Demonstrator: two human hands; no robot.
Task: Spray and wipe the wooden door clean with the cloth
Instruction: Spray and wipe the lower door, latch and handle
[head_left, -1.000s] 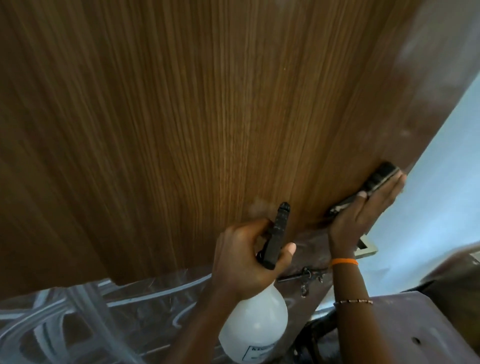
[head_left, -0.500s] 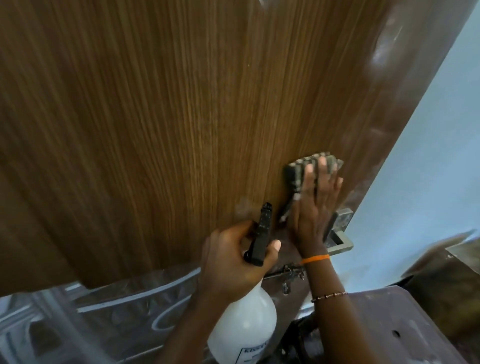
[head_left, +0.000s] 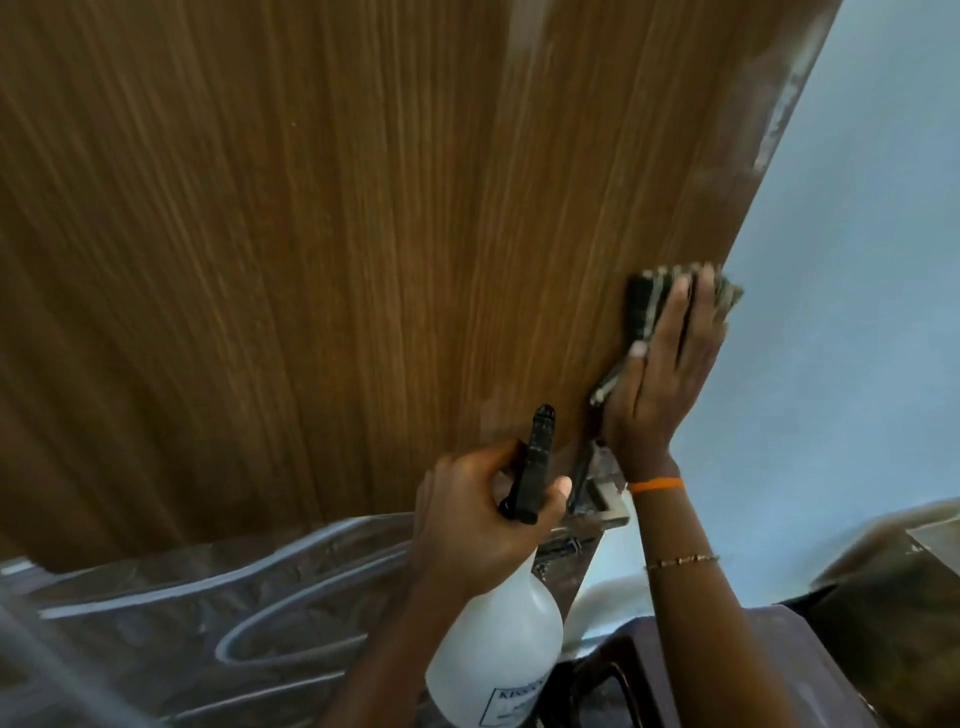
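The brown wooden door (head_left: 322, 249) fills most of the view, its grain running upward. My right hand (head_left: 662, 379) lies flat against the door near its right edge and presses a dark grey folded cloth (head_left: 647, 306) onto the wood; the cloth shows above and left of my fingers. My left hand (head_left: 478, 525) grips the black trigger head of a white spray bottle (head_left: 501, 654), held just below and left of the right hand with the nozzle toward the door.
Crinkled clear plastic film (head_left: 208, 613) covers the door's lower part. A metal latch fitting (head_left: 602, 504) sits at the door edge under my right wrist. A pale blue wall (head_left: 857, 312) lies to the right, and a dark brown chair (head_left: 779, 670) stands below.
My right hand has slid the cloth up the door from near the edge and now rests higher along the right side. The left hand and bottle have stayed almost in place.
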